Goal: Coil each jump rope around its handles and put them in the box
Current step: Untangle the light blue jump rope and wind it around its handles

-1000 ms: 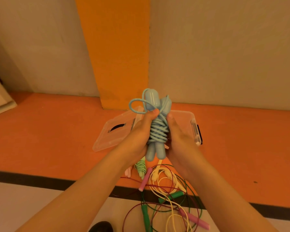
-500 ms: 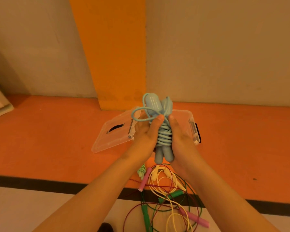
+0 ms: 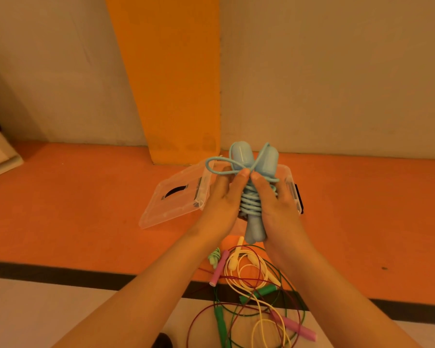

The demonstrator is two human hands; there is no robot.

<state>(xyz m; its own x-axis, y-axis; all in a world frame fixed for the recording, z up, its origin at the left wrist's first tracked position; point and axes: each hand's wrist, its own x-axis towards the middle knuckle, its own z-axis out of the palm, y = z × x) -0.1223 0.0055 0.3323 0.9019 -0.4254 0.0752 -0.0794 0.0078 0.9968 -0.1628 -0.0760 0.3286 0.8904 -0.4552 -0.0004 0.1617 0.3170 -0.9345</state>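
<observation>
Centre frame, fingers of the left hand and right hand curl round the light-blue plastic jump rope, nearly coiled, unboxed. The clear plastic box waits behind; tangled coloured ropes below lie uncoiled.

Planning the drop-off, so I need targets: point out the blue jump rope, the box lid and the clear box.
blue jump rope [image 3: 251, 203], head view, on the cord wound around its handles.
box lid [image 3: 171, 212], head view, on its bare clear panel.
clear box [image 3: 293, 189], head view, on its right rim.

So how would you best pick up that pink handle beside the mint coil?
I'd pinch the pink handle across its slim middle, coming from above: it lies flat on the floor, with the mint coil close on one side and the yellow handle on the other.
</observation>
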